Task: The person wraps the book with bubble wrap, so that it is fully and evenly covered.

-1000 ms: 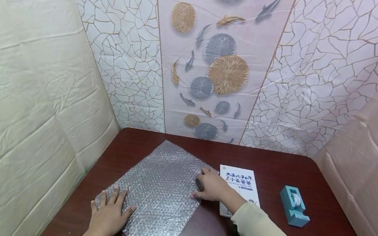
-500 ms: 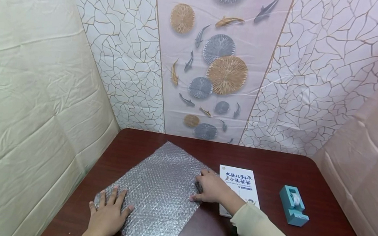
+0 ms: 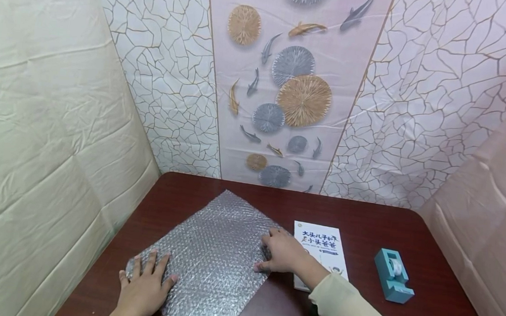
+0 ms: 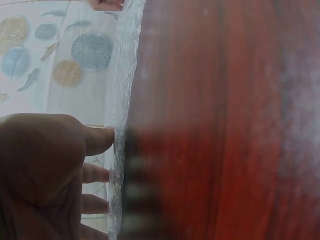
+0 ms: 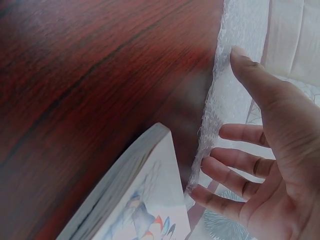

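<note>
Compared with one second before, the bubble wrap sheet has turned a little on the table: its far corner, pointing near 12 o'clock, has slid slightly toward 3 o'clock, while both hands stay almost at the same places. The sheet lies spread flat, on the 9 o'clock part of the table as the head view shows it.

At 8 o'clock of the sheet rests the left hand, palm downward, with fingers straight and spread apart. Its fingertips lie on the sheet and it grips nothing. At 3 o'clock of the sheet is the right hand. Its fingers are relaxed and only lightly bent, the thumb is well apart from them, and they touch the sheet by its edge without pinching it.

Behind this hand, also toward 3 o'clock, lies a white book with dark blue characters on the cover; the right wrist passes over part of it. Whether the sheet's corner touches the book, I cannot tell, because the hand hides it. Farther toward 3 o'clock, well apart from the sheet, stands a teal tape dispenser, holding a roll of tape.
</note>
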Available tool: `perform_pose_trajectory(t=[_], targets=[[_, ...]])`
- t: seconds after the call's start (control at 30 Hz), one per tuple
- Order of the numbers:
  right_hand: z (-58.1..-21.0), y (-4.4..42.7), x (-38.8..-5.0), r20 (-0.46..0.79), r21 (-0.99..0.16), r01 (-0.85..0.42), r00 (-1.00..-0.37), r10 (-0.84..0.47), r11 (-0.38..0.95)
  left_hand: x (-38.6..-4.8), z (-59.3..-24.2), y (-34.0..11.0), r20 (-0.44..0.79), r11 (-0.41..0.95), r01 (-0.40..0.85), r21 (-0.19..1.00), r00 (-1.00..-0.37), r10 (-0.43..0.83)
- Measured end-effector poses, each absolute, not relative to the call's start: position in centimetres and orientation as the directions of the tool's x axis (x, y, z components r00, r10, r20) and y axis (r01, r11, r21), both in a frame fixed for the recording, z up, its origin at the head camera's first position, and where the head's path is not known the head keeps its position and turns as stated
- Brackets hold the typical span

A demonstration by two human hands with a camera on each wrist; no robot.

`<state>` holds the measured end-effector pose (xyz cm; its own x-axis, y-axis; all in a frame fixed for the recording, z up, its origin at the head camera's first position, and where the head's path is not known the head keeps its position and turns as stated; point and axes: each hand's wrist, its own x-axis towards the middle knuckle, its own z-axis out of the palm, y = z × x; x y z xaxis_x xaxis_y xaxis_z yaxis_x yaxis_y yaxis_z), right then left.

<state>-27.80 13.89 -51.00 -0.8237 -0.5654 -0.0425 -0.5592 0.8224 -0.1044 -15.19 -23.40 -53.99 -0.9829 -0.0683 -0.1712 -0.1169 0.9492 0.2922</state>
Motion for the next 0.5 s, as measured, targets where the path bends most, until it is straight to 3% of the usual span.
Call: perform_pose_trajectory(t=[0.5], targets=[[-51.28, 14.06, -27.67, -0.023, -0.111, -0.562, -0.823, -0.568, 0.819, -15.35, -53.9, -23.47, -0.167, 0.951, -0.113, 0.288, -0.984, -0.067]])
